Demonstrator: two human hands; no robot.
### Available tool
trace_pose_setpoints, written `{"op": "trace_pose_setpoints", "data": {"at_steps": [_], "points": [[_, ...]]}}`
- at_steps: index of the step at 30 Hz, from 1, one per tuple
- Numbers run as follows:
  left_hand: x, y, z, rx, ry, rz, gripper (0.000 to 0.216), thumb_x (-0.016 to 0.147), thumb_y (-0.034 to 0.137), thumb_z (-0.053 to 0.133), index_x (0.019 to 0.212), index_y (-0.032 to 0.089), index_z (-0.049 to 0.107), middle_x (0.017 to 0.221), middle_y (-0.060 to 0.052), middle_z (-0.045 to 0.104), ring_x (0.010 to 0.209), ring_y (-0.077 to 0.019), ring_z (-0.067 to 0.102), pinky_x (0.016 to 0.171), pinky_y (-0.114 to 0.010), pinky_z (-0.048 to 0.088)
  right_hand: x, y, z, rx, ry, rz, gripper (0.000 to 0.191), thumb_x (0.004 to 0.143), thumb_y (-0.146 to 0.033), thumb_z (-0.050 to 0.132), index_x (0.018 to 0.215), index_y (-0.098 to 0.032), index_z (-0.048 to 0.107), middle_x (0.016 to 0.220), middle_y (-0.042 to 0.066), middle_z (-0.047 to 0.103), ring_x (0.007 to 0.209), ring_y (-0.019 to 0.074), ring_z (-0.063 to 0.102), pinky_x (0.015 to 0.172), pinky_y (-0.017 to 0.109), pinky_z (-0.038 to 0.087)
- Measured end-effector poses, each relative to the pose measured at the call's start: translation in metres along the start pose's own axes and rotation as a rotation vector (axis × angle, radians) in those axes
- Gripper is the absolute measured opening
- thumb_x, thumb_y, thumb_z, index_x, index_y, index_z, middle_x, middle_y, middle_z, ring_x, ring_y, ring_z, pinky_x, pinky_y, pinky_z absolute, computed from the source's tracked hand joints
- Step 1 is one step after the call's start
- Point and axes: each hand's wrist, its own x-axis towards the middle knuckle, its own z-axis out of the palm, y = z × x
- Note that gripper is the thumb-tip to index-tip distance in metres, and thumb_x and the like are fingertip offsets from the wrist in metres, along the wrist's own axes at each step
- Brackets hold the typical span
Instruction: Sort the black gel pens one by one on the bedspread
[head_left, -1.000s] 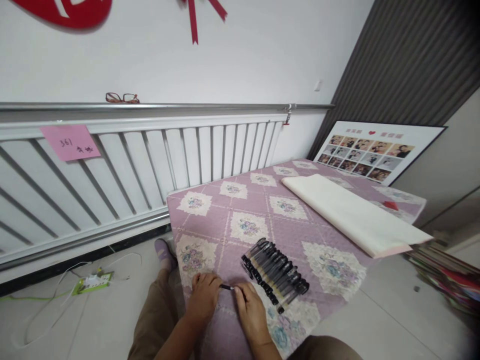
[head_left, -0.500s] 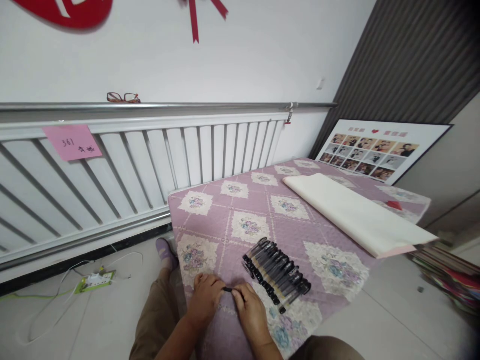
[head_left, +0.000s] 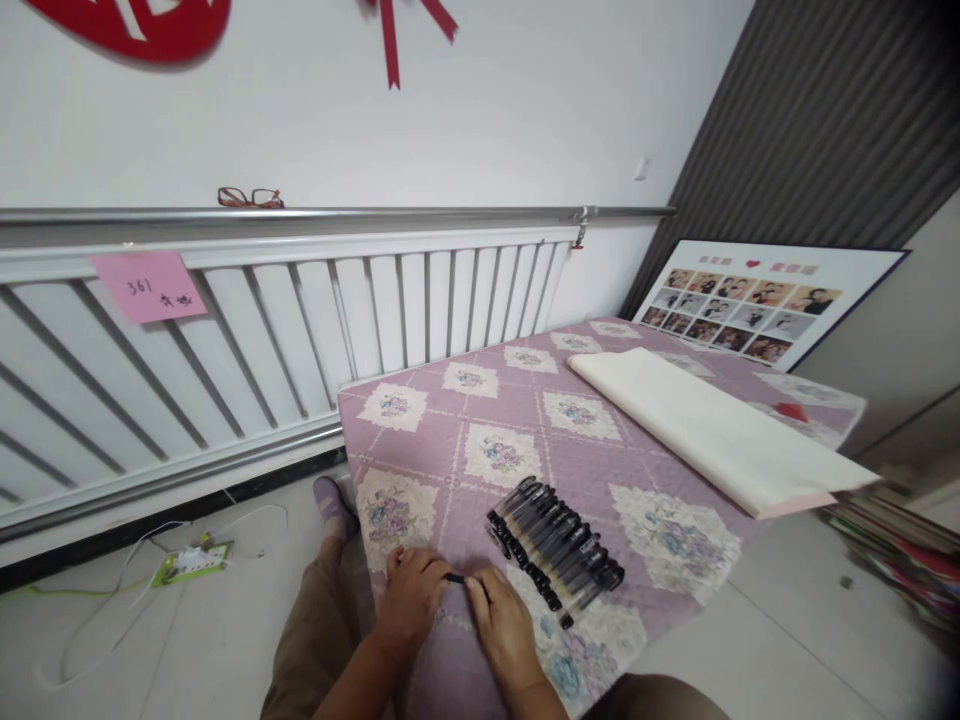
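Between my hands a black pen [head_left: 455, 578] spans the small gap, most of it hidden by my fingers. My left hand [head_left: 412, 592] is closed round one end. The fingertips of my right hand [head_left: 497, 610] pinch the other end. Both hands are low over the near left part of the table, just above its cloth. Right beside my right hand lies a row of several pens [head_left: 559, 545] with clear barrels and black caps, packed side by side on a purple and white flowered tablecloth [head_left: 517, 500].
A folded cream sheet [head_left: 690, 420] lies on the table's right side, and a photo board [head_left: 750, 300] leans behind it. A white radiator [head_left: 375, 310] runs along the wall, with glasses [head_left: 251, 197] on the pipe above. A power strip [head_left: 193, 563] with cables lies on the floor at left.
Almost nothing differs. Both hands keep their hold on the pen, and the whole view has shifted very slightly.
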Motion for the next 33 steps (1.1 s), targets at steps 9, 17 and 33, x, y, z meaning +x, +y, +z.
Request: {"op": "trace_pose_setpoints", "data": {"at_steps": [9,17,33], "points": [[0.0014,-0.0003,-0.0001,-0.033,-0.018,-0.01,0.023,0.091,0.023,0.045,0.102,0.032,0.062,0.106,0.001,0.062,0.104,-0.0188,0.051,0.103,-0.045,0.02,-0.0006,0.0008,-0.0015,0.085,-0.037,0.02,0.015,0.088,-0.025,0.045,0.085,-0.022,0.059,0.084,0.003,0.064,0.082,0.0173,0.062,0.075,0.027,0.047],[0.0002,-0.0023,0.002,-0.041,0.001,0.006,0.021,0.091,0.025,0.046,0.102,0.032,0.063,0.105,0.002,0.062,0.104,-0.0183,0.051,0.102,-0.044,0.02,0.0007,0.0014,0.0005,0.028,0.003,0.049,0.018,0.088,-0.035,0.048,0.089,-0.022,0.061,0.085,0.003,0.066,0.081,0.0187,0.063,0.073,0.029,0.048],[0.0012,-0.0036,0.0026,-0.082,-0.004,-0.005,0.02,0.09,0.023,0.048,0.101,0.033,0.062,0.105,0.002,0.063,0.105,-0.0183,0.051,0.102,-0.045,0.019,-0.0006,0.0038,0.0002,0.072,0.002,0.084,0.017,0.08,-0.027,0.056,0.096,-0.021,0.059,0.09,0.002,0.067,0.083,0.0179,0.064,0.075,0.027,0.048]]}}
